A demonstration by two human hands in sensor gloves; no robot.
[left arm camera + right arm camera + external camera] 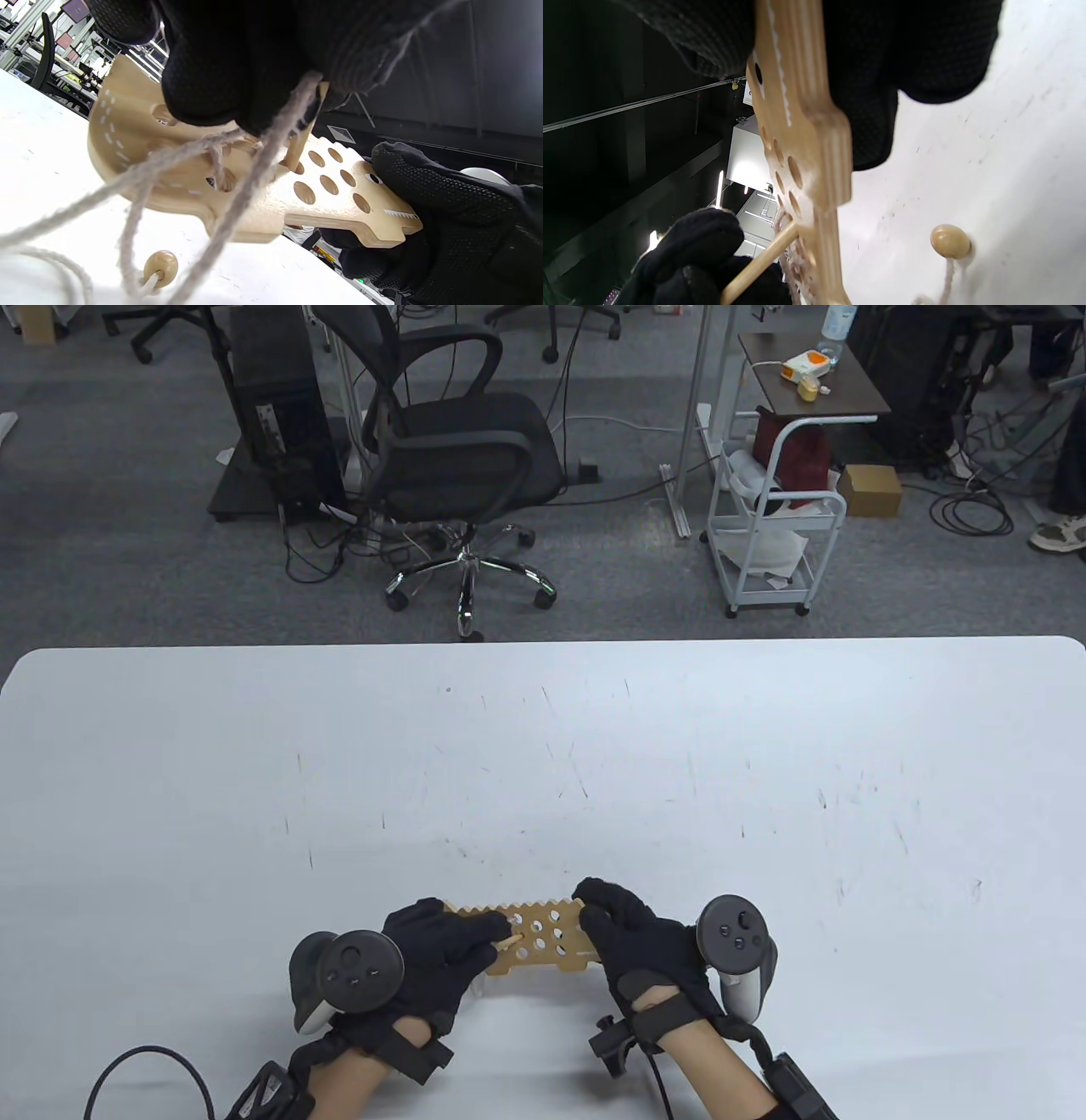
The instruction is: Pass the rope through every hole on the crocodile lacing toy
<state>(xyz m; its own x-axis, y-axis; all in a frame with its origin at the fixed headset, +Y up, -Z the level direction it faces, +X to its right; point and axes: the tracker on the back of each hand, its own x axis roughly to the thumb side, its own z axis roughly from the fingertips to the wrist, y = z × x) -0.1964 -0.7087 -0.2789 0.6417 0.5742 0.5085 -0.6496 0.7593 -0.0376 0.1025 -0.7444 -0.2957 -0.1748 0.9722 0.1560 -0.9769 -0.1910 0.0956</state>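
Hands meet over the near middle of the white table [543, 746], holding between them a wooden crocodile lacing board [543, 940] lifted off the surface. Gripping the head end, at the board's 3 o'clock side in the table view, is the right hand [632, 937], fingers curled over the top face and thumb beneath (the right wrist view shows the painted eye and teeth just beside its glove). At the board's 9 o'clock end the left hand [441, 954] pinches a wooden lacing needle [509, 941], whose tip touches the board at one of the holes. Grey rope [237, 199] runs from that hand through holes near the tail and trails down to the table, ending in a wooden bead [160, 267] lying on the surface.
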